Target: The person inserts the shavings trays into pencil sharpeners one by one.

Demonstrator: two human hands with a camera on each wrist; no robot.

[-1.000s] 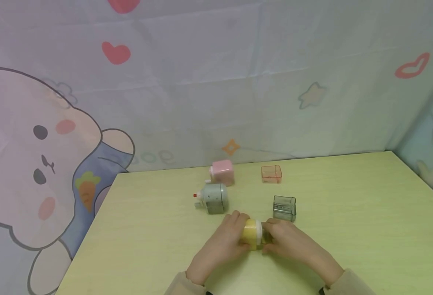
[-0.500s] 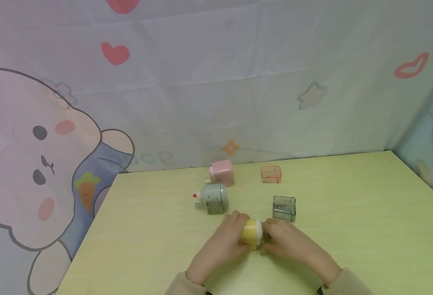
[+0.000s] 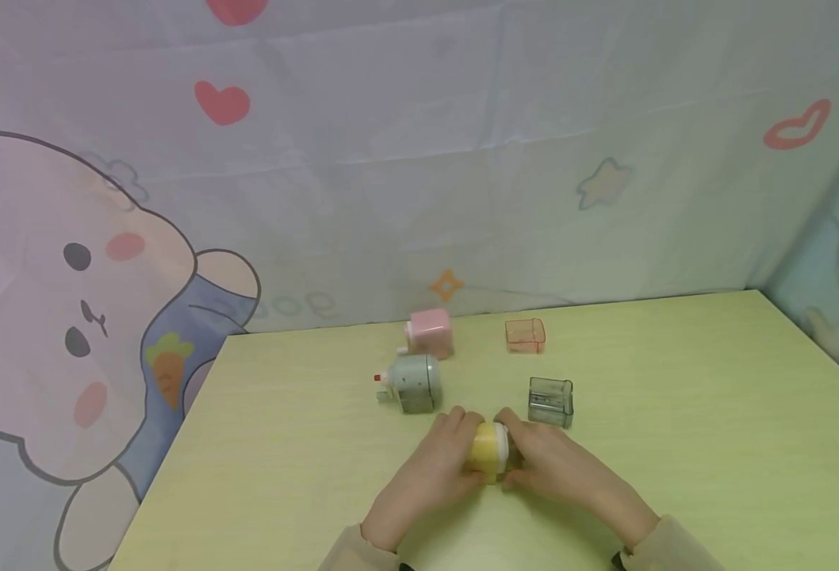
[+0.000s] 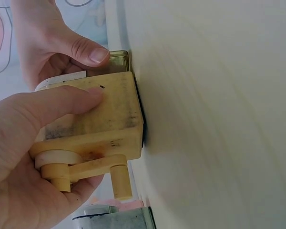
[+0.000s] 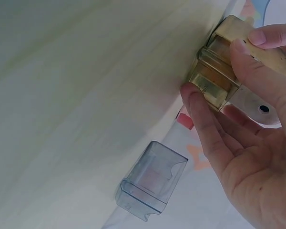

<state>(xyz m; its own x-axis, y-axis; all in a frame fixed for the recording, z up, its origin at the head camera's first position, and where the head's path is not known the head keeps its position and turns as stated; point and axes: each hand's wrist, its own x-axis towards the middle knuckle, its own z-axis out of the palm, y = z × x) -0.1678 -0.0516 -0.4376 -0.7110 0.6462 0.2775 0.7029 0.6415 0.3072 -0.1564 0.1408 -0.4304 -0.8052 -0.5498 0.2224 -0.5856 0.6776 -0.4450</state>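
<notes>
A yellow hand-crank pencil sharpener (image 3: 486, 454) is near the front middle of the table. My left hand (image 3: 439, 456) grips its body, the thumb lying along one side above the crank (image 4: 97, 167) in the left wrist view. On the opposite end my right hand (image 3: 555, 464) holds a clear yellowish shavings drawer (image 5: 210, 87) between thumb and fingers. That drawer stands partly in the sharpener's opening, its outer part sticking out. In the right wrist view the right thumb reaches across to the sharpener's body.
Behind my left hand stands a grey crank sharpener (image 3: 415, 385), with a pink one (image 3: 431, 333) farther back. A clear grey drawer (image 3: 551, 402) lies just beyond my right hand. Near the table's (image 3: 676, 381) back edge is a clear red drawer (image 3: 526, 337). A printed cloth (image 3: 391, 198) hangs behind.
My right hand has shifted slightly left, closer to the sharpener, and its fingers now reach up over the sharpener's end. The left hand keeps its grip in the same place.
</notes>
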